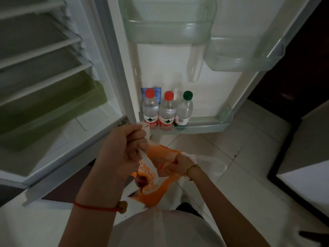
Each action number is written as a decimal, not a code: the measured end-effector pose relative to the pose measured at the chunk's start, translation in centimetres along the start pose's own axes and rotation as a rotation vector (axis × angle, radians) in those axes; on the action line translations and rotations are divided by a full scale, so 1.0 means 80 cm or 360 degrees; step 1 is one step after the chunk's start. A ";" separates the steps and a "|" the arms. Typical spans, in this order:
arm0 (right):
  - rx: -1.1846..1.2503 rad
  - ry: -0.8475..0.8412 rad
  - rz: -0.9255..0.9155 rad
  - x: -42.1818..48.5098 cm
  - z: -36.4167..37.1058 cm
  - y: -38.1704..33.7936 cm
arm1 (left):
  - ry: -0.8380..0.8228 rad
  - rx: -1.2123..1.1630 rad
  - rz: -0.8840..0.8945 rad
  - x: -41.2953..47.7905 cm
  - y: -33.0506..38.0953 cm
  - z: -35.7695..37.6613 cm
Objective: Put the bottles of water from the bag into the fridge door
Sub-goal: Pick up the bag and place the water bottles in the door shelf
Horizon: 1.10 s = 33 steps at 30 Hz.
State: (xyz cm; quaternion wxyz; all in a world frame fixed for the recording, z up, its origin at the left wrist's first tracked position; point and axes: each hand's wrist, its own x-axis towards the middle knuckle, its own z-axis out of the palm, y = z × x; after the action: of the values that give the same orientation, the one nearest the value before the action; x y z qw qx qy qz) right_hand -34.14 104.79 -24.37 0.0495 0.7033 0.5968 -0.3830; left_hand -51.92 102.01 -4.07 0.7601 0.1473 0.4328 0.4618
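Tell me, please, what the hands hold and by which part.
The plastic bag: the left hand has its grip on the white handle, the right hand on the opposite edge.

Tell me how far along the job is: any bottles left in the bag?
Done: three bottles stand in the bottom door shelf, two red-capped, one green-capped. In hand: left hand and right hand both grip the orange bag; neither holds a bottle. Left: cannot tell whether the bag still holds any; the shelf has room.

Three bottles point(166, 111) side by side in bottom door shelf point(210, 124), left end. In front, lower: bag point(160, 155) held between left grip point(122, 145) and right grip point(179, 164).
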 end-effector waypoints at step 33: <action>0.0083 0.1207 -0.0706 -0.010 -0.284 0.052 | 0.0307 -0.0138 0.0112 0.066 -0.098 0.140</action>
State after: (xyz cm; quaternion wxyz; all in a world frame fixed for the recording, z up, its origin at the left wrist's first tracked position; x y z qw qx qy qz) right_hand -19.61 114.96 -9.57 -0.2742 0.6500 0.6996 -0.1139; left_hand -37.49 104.19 -5.20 0.7040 0.0842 0.4780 0.5185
